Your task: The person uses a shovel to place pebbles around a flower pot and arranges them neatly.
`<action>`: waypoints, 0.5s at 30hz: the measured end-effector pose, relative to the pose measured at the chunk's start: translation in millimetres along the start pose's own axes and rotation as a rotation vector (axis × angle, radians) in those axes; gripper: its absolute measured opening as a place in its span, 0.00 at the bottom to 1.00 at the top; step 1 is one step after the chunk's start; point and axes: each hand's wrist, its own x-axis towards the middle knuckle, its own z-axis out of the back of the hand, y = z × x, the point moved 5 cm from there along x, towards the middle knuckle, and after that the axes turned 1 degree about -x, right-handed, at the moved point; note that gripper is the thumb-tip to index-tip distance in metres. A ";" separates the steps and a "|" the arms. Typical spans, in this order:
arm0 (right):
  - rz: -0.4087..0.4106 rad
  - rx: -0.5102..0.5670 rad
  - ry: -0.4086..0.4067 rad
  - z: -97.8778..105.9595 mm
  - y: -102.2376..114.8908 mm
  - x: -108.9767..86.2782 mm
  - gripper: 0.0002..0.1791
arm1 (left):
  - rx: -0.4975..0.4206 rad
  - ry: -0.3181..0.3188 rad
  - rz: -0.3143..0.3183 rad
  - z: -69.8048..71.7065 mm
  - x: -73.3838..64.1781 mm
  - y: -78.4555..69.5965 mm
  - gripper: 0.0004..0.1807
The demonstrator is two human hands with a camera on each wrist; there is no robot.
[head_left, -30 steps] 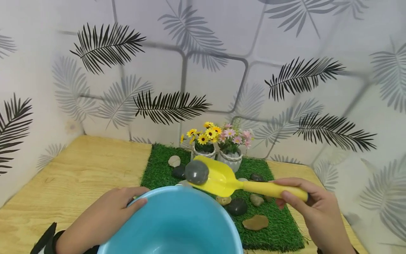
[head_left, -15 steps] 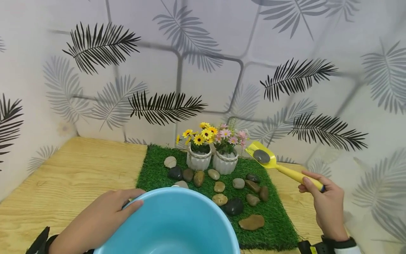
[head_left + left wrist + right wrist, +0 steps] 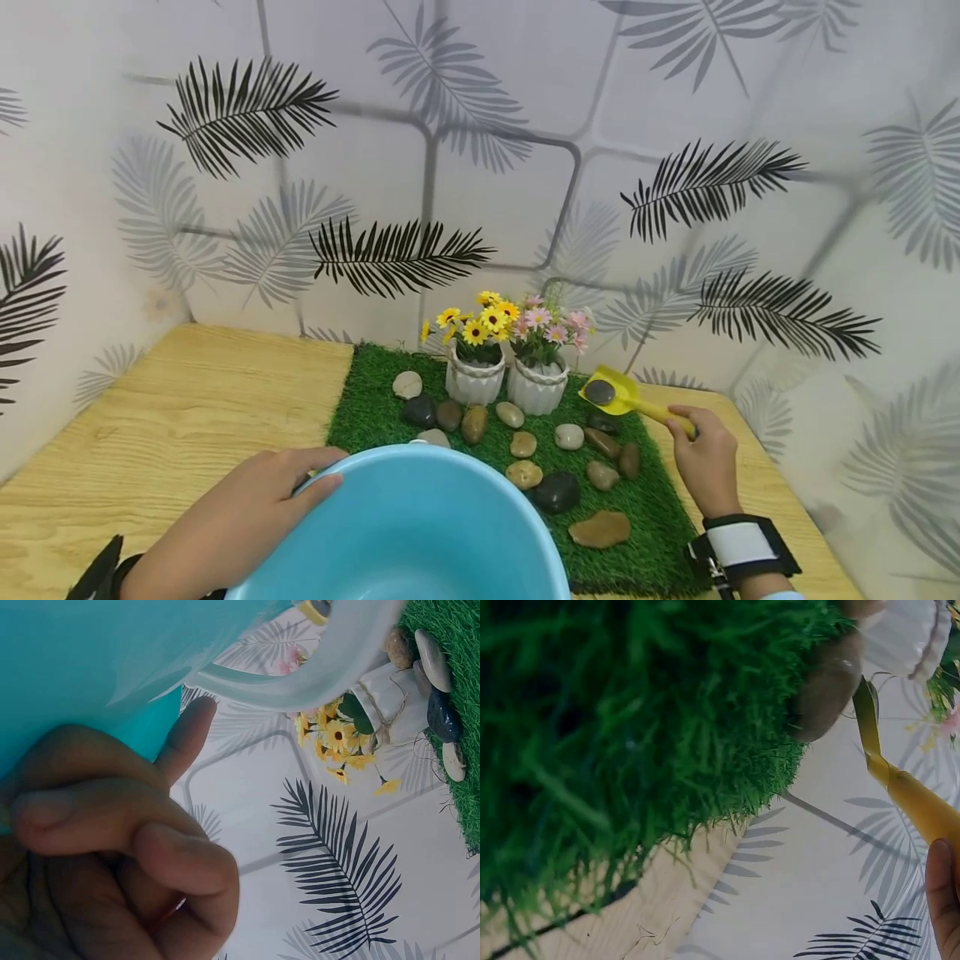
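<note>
My right hand [image 3: 705, 458] grips the handle of a yellow toy shovel [image 3: 626, 396], which is held over the far right part of the artificial grass mat [image 3: 660, 533]. A dark grey stone [image 3: 599, 392] lies in its scoop. In the right wrist view the thumb [image 3: 943, 892] presses on the shovel's handle [image 3: 922, 806]. At the front, my left hand [image 3: 258, 508] holds the rim of a light blue bucket [image 3: 420, 517], thumb over the edge. The left wrist view shows curled fingers [image 3: 97, 799] beside the bucket wall. No stones show in the visible part of its inside.
Several loose stones lie on the mat, among them a black one [image 3: 557, 492] and a flat brown one [image 3: 600, 529]. Two white pots with yellow flowers [image 3: 476, 379] and pink flowers [image 3: 538, 387] stand at the back. The wooden table [image 3: 225, 400] meets a leaf-patterned wall [image 3: 510, 200].
The right hand has carried the shovel and its stone from above the bucket's far rim out to the right, then lower over the mat. The left hand stays on the bucket.
</note>
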 end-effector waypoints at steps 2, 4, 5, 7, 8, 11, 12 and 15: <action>0.048 -0.015 0.008 -4.8 1.5 -1.3 0.11 | -0.005 -0.002 -0.001 -0.3 -0.3 0.4 0.22; 0.086 -0.025 0.009 -6.7 2.9 -2.3 0.11 | -0.007 -0.003 0.002 -0.4 -0.5 0.6 0.22; 0.099 -0.029 0.007 -6.6 3.3 -2.7 0.11 | -0.007 -0.003 0.005 -0.3 -0.5 0.6 0.22; 0.117 -0.041 -0.006 -4.9 3.9 -3.2 0.11 | -0.007 -0.002 0.015 -0.3 -0.5 0.6 0.22; 0.124 -0.045 -0.016 -3.7 4.1 -3.4 0.11 | -0.005 -0.001 0.022 -0.3 -0.3 0.7 0.22; 0.136 -0.055 -0.037 -0.1 4.1 -3.9 0.12 | -0.006 0.004 0.041 -0.5 0.0 1.0 0.22; 0.138 -0.055 -0.040 0.9 3.8 -3.9 0.12 | -0.007 0.006 0.045 -0.6 0.0 1.1 0.22; 0.139 -0.051 -0.046 3.3 2.0 -4.6 0.13 | -0.011 0.007 0.045 -0.8 0.0 1.3 0.22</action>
